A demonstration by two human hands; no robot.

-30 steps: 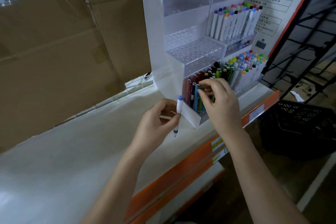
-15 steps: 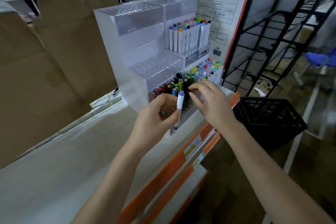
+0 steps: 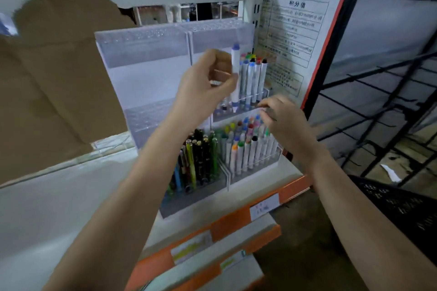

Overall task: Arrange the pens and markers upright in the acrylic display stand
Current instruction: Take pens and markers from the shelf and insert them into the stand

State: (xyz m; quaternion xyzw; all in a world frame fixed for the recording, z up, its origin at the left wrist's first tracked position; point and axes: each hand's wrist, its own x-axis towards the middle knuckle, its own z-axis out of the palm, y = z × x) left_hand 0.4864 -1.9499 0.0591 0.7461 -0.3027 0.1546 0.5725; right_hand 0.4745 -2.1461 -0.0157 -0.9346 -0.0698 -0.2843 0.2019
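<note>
The left hand (image 3: 203, 82) pinches a white marker (image 3: 235, 78) upright before the acrylic stand (image 3: 146, 73), beside the middle-tier markers (image 3: 254, 78). The right hand (image 3: 286, 125), fingers curled, reaches among the lower markers (image 3: 248, 146). Dark pens (image 3: 198, 158) fill the lower-left compartment.

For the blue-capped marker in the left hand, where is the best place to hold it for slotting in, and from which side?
Mid-barrel, from the left, as the left hand pinches the marker now. It stands upright with its tip down, so this grip probably leaves the lower end free to drop into the stand beside the middle-tier markers.
</note>
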